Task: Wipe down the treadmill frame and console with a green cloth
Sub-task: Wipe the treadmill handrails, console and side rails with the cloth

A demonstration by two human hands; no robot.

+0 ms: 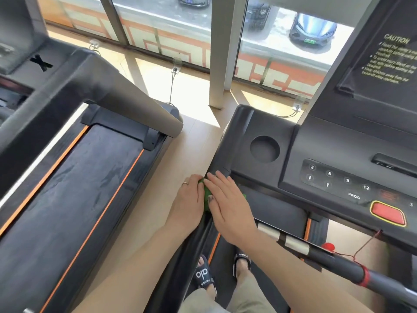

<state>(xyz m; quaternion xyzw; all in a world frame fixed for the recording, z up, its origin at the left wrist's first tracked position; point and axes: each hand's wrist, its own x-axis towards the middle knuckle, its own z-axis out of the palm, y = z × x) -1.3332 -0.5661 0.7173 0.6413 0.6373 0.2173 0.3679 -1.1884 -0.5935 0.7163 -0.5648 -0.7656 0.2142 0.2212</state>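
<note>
A green cloth (pixel 206 197) lies wrapped on the treadmill's left handrail (pixel 216 168), mostly hidden under my hands. My left hand (pixel 187 201) grips it from the left side, a ring on one finger. My right hand (pixel 228 204) presses flat on the cloth from the right, fingers together pointing forward. The black console (pixel 352 186) with number buttons and a red stop button (pixel 388 213) sits to the right of my hands. A round cup holder (pixel 265 149) is just ahead of them.
A second treadmill (pixel 74 177) with orange-trimmed belt stands to the left across a strip of light floor (pixel 180 159). A front handlebar (pixel 316 249) with silver sensors crosses at right. My feet in black slides (pixel 204 276) stand on the belt below. Windows run along the far wall.
</note>
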